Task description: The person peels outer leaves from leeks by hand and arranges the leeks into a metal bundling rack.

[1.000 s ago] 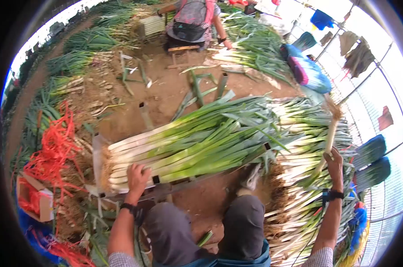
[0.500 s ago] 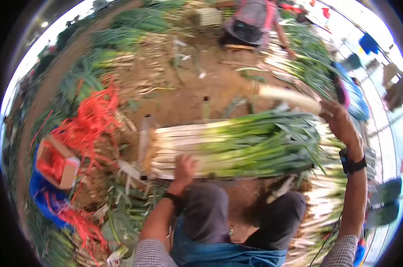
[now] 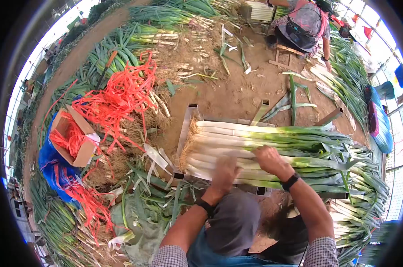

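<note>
White-and-green leeks (image 3: 254,140) lying side by side in the metal rack (image 3: 186,129), both hands over them.
I've got roots (image 3: 189,143) at the left end, leaves (image 3: 330,139) to the right. Right hand (image 3: 272,161) mid-row, fingers curled; can't tell from my feed if they grip a leek. Left hand (image 3: 226,173) motion-blurred over the white ends, nearer the roots; can't tell if clenched or loose. Red strips (image 3: 117,98) and cardboard box (image 3: 84,151) off left; another person (image 3: 301,29) sits on a low stool (image 3: 286,49) beyond the rack.
</note>
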`<state>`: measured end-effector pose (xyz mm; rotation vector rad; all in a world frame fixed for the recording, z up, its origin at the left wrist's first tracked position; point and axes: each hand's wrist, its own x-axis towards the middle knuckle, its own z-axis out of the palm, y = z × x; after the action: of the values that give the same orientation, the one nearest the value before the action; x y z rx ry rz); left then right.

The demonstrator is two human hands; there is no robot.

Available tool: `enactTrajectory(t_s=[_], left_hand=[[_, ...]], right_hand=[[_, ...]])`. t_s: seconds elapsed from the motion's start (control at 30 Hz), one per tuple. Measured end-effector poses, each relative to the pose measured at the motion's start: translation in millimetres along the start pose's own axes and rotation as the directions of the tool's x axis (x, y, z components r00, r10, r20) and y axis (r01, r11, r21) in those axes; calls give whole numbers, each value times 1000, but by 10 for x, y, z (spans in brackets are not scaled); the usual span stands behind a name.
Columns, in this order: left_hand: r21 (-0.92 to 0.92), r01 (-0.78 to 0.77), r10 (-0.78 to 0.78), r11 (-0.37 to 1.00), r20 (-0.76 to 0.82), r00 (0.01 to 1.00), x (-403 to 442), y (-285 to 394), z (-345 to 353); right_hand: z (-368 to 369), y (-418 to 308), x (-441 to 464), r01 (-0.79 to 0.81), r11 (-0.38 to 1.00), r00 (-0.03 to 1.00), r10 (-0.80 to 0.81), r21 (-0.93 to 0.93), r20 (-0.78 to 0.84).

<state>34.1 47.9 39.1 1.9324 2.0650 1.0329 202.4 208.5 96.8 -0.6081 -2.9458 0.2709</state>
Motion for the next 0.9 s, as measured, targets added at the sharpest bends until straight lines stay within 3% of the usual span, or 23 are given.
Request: enactTrajectory(t_s=[0.07,0.1,0.13,0.2,0.27,0.3,0.37,0.43,0.47,0.5,0.6,0.73,0.77,0.8,0.9], left_hand=[[67,-79,84,995,-78,993,-39,-76,34],[81,-132,141,988,-119,983,-17,-98,66],[155,-259,262,953,-4,965,52,-119,-40],[54,89,-97,995,179,979,111,-109,4],[77,-26,16,997,129,992,162,-86,-1],[75,-33,23,997,129,991,166,-75,-20],[63,-30,21,998,142,990,144,-138,-50],[106,12,-32,994,191,981,134,-129,-104],[106,21,-43,994,212,976,151,-115,-115],[99,39,-60,994,217,974,179,-112,-120],[77,72,-89,994,247,965,178,-112,-98],[-7,54,-51,998,231,972,267,-185,-103],[-17,56,-51,998,243,969,284,-172,-134],[-31,51,-41,998,258,965,289,-134,-156],[40,42,-51,998,279,959,267,-77,-101]], right_hand=[[271,-20,86,44,990,999,-39,136,-37],[485,-12,141,51,993,997,-57,109,53],[605,4,126,35,997,988,-45,70,149],[468,-117,93,-96,994,980,83,60,182],[344,-168,19,-68,977,996,80,202,-49],[72,-213,-132,-117,983,993,117,142,7],[-59,-35,-484,-122,945,983,157,-302,94],[-223,176,-829,-188,963,978,202,-193,53],[-427,105,-822,-302,942,953,304,-148,-5],[-362,205,-878,-224,963,972,210,-147,-101],[-394,435,-668,-145,961,989,138,-235,-47],[-357,522,-701,-108,988,993,102,-109,-55],[-271,472,-754,-88,995,980,79,-44,-181],[-198,411,-817,-95,995,982,89,-27,-168],[-139,361,-962,-119,993,981,116,-13,-155]])
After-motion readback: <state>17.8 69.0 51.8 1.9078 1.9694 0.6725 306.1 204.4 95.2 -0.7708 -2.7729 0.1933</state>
